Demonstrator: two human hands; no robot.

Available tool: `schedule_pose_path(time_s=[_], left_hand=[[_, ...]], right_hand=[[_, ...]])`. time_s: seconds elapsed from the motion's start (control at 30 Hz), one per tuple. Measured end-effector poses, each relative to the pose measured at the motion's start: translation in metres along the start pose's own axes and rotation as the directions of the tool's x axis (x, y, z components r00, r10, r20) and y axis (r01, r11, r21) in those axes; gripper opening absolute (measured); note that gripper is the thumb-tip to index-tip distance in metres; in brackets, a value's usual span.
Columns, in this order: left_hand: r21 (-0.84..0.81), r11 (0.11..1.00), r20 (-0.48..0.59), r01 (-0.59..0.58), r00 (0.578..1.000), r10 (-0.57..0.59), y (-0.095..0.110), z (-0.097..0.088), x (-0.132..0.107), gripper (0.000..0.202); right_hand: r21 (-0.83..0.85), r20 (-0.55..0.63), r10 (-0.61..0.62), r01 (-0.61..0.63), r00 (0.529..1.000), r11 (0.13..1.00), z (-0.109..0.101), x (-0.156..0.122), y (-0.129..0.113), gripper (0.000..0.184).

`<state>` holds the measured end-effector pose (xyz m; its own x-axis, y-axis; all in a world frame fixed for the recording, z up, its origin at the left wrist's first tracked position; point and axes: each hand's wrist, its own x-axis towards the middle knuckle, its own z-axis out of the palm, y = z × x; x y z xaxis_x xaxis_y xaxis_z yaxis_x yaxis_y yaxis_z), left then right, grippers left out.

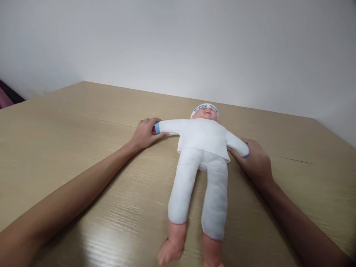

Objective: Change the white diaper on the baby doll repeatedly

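Note:
A baby doll point(204, 137) lies on its back on the wooden table, its head pointing away from me and its bare feet towards me. It wears a white top, white trousers point(183, 185) and a white hat point(204, 107) with blue lettering. My left hand point(146, 133) is closed around the end of the doll's arm on the left, at the blue cuff point(157, 128). On the other side my right hand point(256, 159) grips the doll's other sleeve point(236, 144) near its cuff. Both doll arms are stretched out sideways.
The light wooden table point(83, 148) reaches back to a plain pale wall point(178, 48). A thin dark seam runs across the tabletop at the right. Something dark and pink point(7, 96) shows beyond the table at the far left.

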<state>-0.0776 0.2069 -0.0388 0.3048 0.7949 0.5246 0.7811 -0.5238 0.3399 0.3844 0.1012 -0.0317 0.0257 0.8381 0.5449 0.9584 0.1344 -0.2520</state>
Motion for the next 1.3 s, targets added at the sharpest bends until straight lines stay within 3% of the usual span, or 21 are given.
schedule_pose_path(time_s=[0.2,0.33,0.5,0.77,0.93,1.13,1.3], left_hand=[[0.014,1.000,-0.039,0.002,0.999,-0.001,-0.011,0.013,0.016,0.070],[0.026,0.999,-0.007,0.034,0.999,-0.034,-0.015,0.015,0.018,0.065],[-0.017,0.999,0.064,-0.041,0.997,0.042,-0.012,0.010,0.017,0.079],[-0.035,0.999,0.123,0.004,0.992,0.001,-0.010,0.010,0.020,0.060],[-0.014,1.000,0.088,0.004,0.996,-0.003,-0.008,0.012,0.017,0.056],[0.023,0.997,0.076,0.076,0.994,-0.078,0.005,0.007,0.009,0.058],[0.022,0.983,-0.046,0.182,0.982,-0.181,0.024,0.000,-0.015,0.075]], right_hand=[[-0.113,-0.088,-0.047,0.037,0.995,0.993,0.018,0.022,0.016,0.063],[-0.131,-0.048,-0.043,0.037,0.998,0.991,0.024,0.031,0.020,0.065],[-0.119,0.007,-0.054,0.054,0.999,0.991,0.022,0.029,0.026,0.065],[-0.042,0.097,-0.014,0.018,0.995,0.999,0.032,0.039,0.041,0.066],[-0.112,0.116,-0.005,0.018,0.993,0.994,0.033,0.037,0.031,0.075],[-0.090,0.047,-0.016,0.020,0.999,0.996,0.028,0.016,0.013,0.091],[-0.027,-0.084,0.050,-0.053,0.995,0.998,0.011,-0.017,-0.018,0.082]])
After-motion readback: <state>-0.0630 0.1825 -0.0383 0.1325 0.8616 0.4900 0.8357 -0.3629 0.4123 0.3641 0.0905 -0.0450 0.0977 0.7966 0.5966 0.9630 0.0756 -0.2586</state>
